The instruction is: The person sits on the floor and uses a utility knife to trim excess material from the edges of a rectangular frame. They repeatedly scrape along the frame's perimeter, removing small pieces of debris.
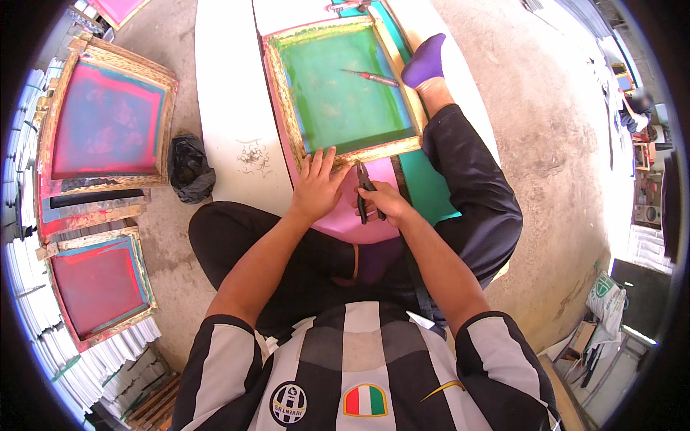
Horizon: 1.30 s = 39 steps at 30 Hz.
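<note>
A wooden screen-printing frame point(392, 149) with green mesh lies flat in front of me. My left hand point(316, 188) rests with outstretched fingers on the near left part of its edge. In my right hand point(384, 202) is a pair of dark-handled pliers point(364, 188), whose jaws touch or nearly touch the frame's near edge. Whether the jaws grip anything is too small to tell. Across the mesh lies a slim pointed tool with a red handle point(376, 77). Pink sheet point(370, 176) and teal sheet point(420, 188) surfaces show under the frame.
Left of the frame, small thin dark bits point(254, 156) are scattered on the white board point(230, 86). A black plastic bag point(191, 169) sits on the floor beside it. More frames, one blue-pink point(108, 129) and one red point(97, 291), stand left. My purple-socked foot point(425, 63) touches the frame's right side.
</note>
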Available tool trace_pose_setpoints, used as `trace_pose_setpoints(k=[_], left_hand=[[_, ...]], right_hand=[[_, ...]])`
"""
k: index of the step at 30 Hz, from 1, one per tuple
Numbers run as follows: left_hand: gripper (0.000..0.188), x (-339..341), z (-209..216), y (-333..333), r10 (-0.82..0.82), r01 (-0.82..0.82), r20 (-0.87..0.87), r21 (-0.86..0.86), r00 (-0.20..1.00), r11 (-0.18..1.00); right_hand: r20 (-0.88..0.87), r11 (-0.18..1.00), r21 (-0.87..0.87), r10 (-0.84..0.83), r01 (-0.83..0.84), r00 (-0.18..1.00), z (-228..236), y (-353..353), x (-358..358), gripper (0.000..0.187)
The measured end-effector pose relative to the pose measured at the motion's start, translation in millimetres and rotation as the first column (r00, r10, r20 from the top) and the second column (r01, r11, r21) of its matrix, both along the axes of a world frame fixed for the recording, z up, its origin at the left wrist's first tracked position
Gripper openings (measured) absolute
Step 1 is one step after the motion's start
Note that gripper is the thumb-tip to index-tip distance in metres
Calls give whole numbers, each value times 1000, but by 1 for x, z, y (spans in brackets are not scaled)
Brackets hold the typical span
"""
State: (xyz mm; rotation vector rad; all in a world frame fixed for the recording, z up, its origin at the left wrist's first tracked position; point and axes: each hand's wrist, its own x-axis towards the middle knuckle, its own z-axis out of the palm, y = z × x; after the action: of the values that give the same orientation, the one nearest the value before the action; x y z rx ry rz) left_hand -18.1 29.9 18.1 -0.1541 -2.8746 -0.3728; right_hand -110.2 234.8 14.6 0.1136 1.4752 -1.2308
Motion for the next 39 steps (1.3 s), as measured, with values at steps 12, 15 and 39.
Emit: trace_pose_setpoints(k=[12,15,39], left_hand=[[72,-6,-10,10,31,-31,48,-7,998,1000],[74,-8,-14,14,38,-38,51,-3,998,999],[74,-2,1,15,81,-75,123,-52,989,996]], right_hand=[[-23,997,36,76,-75,997,-1,-2,2,31],[-13,997,40,64,-63,998,1,-2,2,30],[-31,998,56,28,-26,999,7,5,-2,35]])
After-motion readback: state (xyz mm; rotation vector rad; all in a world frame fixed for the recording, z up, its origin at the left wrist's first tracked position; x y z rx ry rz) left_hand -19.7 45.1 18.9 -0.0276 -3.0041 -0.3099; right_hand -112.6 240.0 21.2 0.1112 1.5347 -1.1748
